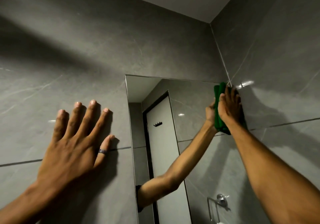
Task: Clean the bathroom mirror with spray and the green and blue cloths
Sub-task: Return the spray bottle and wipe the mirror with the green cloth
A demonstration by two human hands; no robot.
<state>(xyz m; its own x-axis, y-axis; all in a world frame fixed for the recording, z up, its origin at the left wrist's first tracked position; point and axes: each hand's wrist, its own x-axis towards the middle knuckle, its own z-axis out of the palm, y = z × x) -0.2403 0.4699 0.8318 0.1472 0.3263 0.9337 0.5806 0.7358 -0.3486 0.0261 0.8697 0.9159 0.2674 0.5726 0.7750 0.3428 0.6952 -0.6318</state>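
Green cloth [219, 106] sits folded under the right hand [229, 106], fingers laid together and pressing it flat against the mirror [195, 154] at its top right corner, beside the grey tiled side wall [277, 50]. Left hand [76, 137] lies spread, fingers wide, palm on the wall tiles [52, 68] left of the mirror, a ring [102, 151] on its thumb.

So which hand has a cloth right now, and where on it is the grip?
The right hand presses the folded green cloth flat against the mirror's top right corner, palm over its middle. The left hand holds nothing, spread on the wall tile.
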